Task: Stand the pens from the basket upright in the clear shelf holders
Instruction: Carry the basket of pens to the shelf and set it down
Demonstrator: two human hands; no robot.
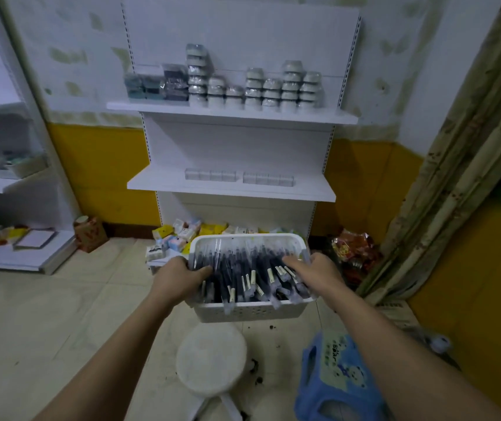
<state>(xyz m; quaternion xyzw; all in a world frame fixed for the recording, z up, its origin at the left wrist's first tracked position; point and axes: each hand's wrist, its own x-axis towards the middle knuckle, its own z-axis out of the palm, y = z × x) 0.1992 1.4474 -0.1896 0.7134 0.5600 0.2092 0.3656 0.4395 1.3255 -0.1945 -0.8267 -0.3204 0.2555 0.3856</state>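
Holding the white basket (247,311) up in front of the shelving, I have my left hand (179,279) clamped on its left rim, fingers curled underneath and the thumb hooked over the edge onto the pens (243,268). That grip is there to carry the weight and keep the load level. The pens lie flat in a loose heap, dark barrels with pale caps, and a few poke over the near wall, so any tilt toward me could spill them.

My right hand (319,270) reaches in over the right rim with its fingers spread and laid across the heap. Nothing is pinched or lifted yet. I read it as steadying the pile or sorting out a first pen.

Two rows of clear holders (210,174) sit side by side toward the front of the middle shelf (231,189), well apart from the basket, and look unfilled, so the task has hardly begun. The shelf above carries stacked wrapped goods (255,86).

Beneath the basket stands a round white stool (211,357), with a blue plastic stool (337,378) beside it. From this angle I cannot be sure the basket is clear of the white one. Setting it there would free both hands for standing pens upright.
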